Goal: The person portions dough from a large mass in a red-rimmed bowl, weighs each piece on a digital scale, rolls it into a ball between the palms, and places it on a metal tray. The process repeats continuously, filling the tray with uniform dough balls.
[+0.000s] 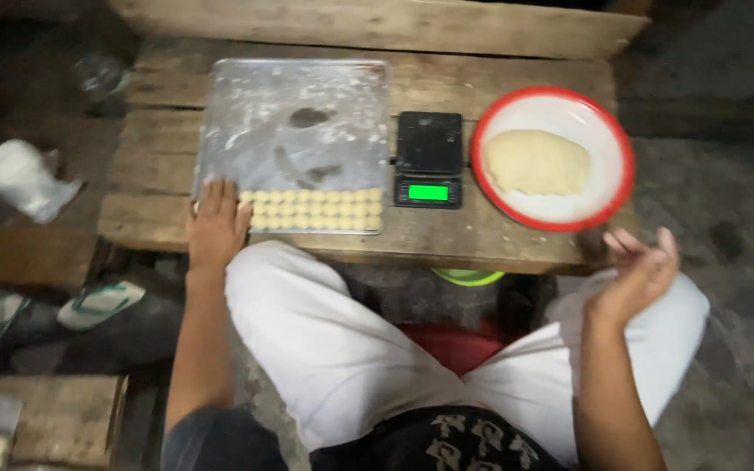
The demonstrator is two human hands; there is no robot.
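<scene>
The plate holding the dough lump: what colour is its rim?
Red rim around a white plate, with the pale dough lump on it; seen clearly in the head view.

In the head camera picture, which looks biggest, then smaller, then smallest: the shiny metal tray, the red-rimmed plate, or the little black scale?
1. Metal tray, the largest.
2. Red-rimmed plate, clearly smaller than the tray.
3. Black scale, the smallest.
All three sit on the same wooden table, so nearness to the camera does not skew this order.

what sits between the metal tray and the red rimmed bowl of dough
A small black digital scale with a lit green display stands on the wooden table, between the tray and the bowl, in the head view.
</scene>
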